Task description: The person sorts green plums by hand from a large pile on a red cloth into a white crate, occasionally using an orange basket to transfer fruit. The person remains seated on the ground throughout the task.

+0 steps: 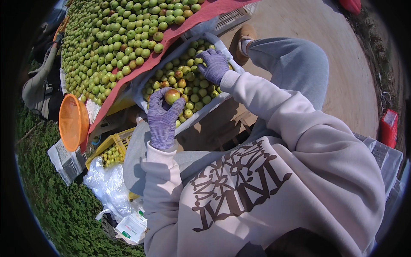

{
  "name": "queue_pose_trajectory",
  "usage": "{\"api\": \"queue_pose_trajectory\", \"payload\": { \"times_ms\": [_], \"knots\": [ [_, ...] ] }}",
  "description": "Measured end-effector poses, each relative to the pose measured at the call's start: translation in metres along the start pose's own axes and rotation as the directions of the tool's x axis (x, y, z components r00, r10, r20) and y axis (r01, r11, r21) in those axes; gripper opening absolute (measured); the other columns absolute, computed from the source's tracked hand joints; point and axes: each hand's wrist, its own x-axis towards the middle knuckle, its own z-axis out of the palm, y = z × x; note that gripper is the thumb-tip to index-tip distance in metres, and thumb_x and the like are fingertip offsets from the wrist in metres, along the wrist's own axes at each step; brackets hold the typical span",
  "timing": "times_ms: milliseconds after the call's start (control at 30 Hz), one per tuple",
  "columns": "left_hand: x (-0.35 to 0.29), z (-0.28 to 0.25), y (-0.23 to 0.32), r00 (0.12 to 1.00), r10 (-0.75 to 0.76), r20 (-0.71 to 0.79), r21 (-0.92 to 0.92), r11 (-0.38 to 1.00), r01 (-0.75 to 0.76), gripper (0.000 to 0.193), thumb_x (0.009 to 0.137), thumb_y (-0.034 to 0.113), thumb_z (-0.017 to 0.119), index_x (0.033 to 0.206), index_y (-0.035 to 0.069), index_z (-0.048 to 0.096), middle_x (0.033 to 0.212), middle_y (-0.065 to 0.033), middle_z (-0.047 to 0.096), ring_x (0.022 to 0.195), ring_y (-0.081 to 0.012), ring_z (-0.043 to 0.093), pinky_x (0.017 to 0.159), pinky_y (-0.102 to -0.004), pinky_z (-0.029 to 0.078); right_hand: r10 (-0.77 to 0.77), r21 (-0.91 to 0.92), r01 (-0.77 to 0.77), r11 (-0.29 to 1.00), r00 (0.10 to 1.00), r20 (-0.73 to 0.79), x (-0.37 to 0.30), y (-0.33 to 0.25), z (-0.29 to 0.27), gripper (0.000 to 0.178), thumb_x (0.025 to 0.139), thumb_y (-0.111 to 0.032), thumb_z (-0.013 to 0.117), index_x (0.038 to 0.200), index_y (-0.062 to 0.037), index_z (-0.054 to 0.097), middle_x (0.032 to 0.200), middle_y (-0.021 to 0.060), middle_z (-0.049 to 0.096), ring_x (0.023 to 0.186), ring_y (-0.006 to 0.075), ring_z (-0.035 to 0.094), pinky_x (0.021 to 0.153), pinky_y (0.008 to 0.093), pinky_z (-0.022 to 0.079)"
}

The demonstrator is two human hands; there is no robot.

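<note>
Both my hands wear purple knitted gloves. My left hand (163,118) is closed around a jujube (172,96), green with a reddish-brown blush, between thumb and fingers. It is raised above the near left side of a lined crate (201,116). The crate is filled with green and red-brown jujubes (191,78). Over the crate's far right part, my right hand (213,66) rests palm down on the fruit. Its fingers are apart and slightly bent; what lies under the palm is hidden.
A heap of green jujubes (115,38) covers a red-edged surface (145,64) at upper left. Left of me are an orange basket (73,122), a yellow crate (124,139) with fruit and clear plastic bags (110,184). Another person's arm (49,64) shows at far left.
</note>
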Motion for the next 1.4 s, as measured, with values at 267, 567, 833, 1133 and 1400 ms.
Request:
{"api": "queue_pose_trajectory", "payload": {
  "times_ms": [267, 567, 833, 1133, 1400],
  "knots": [
    [-0.034, -0.164, -0.017, 0.948, -0.165, -0.272, 0.253, 0.938, 0.235, 0.031, 0.092, 0.019, 0.070, 0.116, 0.002, 0.057, 0.080, -0.0031, 0.059, 0.057, -0.0071, 0.052, 0.052, -0.0218, 0.044, -0.031, -0.094, 0.035, 0.995, 0.999, 0.039, -0.036, -0.008, -0.005, 0.034, 0.079, -0.025, 0.069, 0.112, -0.0176, 0.066, 0.114, 0.0133, 0.061, 0.110, 0.0354, 0.055, 0.093, 0.0491, 0.044],
    [-0.071, -0.429, -0.097, 0.604, -0.030, -0.796, 0.585, 0.215, 0.782, 0.066, 0.090, 0.035, 0.070, 0.138, -0.004, 0.048, 0.121, -0.0203, 0.062, 0.105, -0.0278, 0.062, 0.091, -0.0336, 0.048, 0.015, -0.019, -0.016, 1.000, 0.996, -0.087, 0.041, 0.040, 0.005, 0.038, 0.083, -0.013, 0.060, 0.121, -0.0191, 0.064, 0.130, 0.0160, 0.058, 0.121, 0.0367, 0.056, 0.100, 0.0446, 0.046],
    [-0.003, -0.293, -0.086, 0.883, -0.120, -0.455, 0.589, 0.703, 0.399, 0.046, 0.095, 0.025, 0.064, 0.130, -0.004, 0.056, 0.123, -0.0197, 0.064, 0.109, -0.0273, 0.062, 0.097, -0.0332, 0.047, -0.098, -0.009, 0.115, 0.993, 0.880, 0.465, 0.147, 0.078, 0.056, 0.057, 0.077, -0.009, 0.062, 0.131, -0.0262, 0.059, 0.130, 0.0199, 0.055, 0.117, 0.0428, 0.055, 0.100, 0.0451, 0.046],
    [0.015, -0.175, -0.058, 0.932, -0.270, -0.242, 0.739, 0.571, 0.357, 0.039, 0.095, 0.022, 0.063, 0.127, 0.000, 0.060, 0.122, -0.0154, 0.066, 0.109, -0.0222, 0.065, 0.097, -0.0317, 0.048, -0.256, 0.027, 0.265, 0.964, 0.894, 0.367, 0.130, 0.065, 0.014, 0.045, 0.079, -0.031, 0.072, 0.118, -0.0100, 0.066, 0.112, 0.0186, 0.067, 0.105, 0.0384, 0.063, 0.091, 0.0429, 0.050],
    [0.022, -0.185, -0.085, 0.944, -0.267, -0.192, 0.747, 0.584, 0.317, 0.040, 0.094, 0.025, 0.065, 0.126, 0.001, 0.061, 0.117, -0.0149, 0.068, 0.107, -0.0229, 0.066, 0.095, -0.0331, 0.050, 0.007, 0.839, -0.540, -0.072, 0.841, 0.542, 0.067, 0.005, -0.011, 0.030, 0.092, -0.015, 0.061, 0.115, 0.0029, 0.062, 0.094, 0.0187, 0.068, 0.074, 0.0300, 0.067, 0.066, 0.0368, 0.054]
  ]
}}
